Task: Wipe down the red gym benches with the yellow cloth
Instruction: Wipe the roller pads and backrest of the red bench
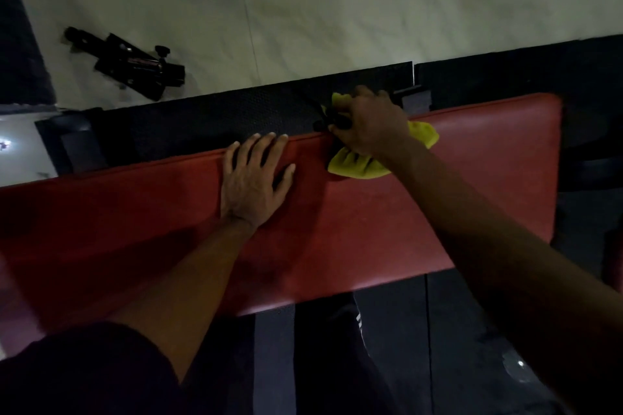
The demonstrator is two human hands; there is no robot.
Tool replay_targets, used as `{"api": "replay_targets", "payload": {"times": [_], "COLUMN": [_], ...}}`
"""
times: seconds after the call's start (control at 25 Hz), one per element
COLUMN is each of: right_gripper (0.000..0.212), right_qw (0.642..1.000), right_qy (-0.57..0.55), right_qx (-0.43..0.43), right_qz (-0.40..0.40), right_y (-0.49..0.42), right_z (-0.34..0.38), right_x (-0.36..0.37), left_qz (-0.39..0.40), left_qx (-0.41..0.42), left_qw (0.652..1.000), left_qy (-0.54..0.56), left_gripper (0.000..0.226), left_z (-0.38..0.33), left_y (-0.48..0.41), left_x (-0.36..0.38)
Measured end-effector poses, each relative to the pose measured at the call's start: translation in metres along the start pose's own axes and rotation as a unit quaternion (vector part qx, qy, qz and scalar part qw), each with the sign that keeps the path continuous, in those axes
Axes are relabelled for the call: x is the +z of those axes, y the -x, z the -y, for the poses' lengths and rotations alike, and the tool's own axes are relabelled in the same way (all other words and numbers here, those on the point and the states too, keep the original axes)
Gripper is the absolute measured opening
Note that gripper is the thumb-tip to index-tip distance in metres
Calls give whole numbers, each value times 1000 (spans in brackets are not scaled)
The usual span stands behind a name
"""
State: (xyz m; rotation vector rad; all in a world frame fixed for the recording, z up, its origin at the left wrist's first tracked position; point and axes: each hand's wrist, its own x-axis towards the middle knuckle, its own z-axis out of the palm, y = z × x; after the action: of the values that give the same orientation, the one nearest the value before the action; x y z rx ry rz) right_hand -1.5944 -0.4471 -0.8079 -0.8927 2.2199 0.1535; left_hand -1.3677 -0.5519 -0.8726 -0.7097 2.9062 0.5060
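Observation:
A long red padded gym bench (387,229) runs across the view from lower left to upper right. My left hand (254,178) lies flat on the pad, fingers spread, fingertips at its far edge. My right hand (369,123) is closed on a bunched yellow cloth (354,165) at the far edge of the pad, right of my left hand. Parts of the cloth stick out above and below the hand. A small dark item sits under my right fingers; I cannot tell what it is.
Black rubber matting (236,114) lies beyond the bench, and pale floor (337,10) past that. A folded black tripod (135,61) lies on the pale floor at upper left. Dark bench frame parts (413,99) and dark floor surround the pad.

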Motion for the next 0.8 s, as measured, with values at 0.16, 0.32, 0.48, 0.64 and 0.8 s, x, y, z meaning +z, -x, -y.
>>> {"api": "replay_targets", "payload": {"times": [0.16, 0.32, 0.48, 0.64, 0.8], "right_gripper": [46, 41, 48, 47, 42], "right_qw": [995, 986, 994, 997, 986], "right_qy": [17, 13, 30, 22, -18], "right_qx": [73, 137, 74, 19, 129], "right_qz": [-73, -92, -71, -78, -106], "right_y": [10, 8, 4, 9, 10], "right_z": [-62, -69, -32, -73, -129], "right_x": [-8, -7, 6, -2, -8], "left_qz": [1, 5, 0, -20, -8], "left_qx": [1, 2, -1, 2, 0], "left_qw": [1000, 999, 999, 999, 999], "left_qy": [-12, -32, -40, -35, -40], "left_gripper": [54, 54, 54, 54, 54], "left_z": [2, -1, 0, 1, 0], "left_y": [-1, -2, -1, 0, 0], "left_x": [1, 3, 2, 4, 5]}}
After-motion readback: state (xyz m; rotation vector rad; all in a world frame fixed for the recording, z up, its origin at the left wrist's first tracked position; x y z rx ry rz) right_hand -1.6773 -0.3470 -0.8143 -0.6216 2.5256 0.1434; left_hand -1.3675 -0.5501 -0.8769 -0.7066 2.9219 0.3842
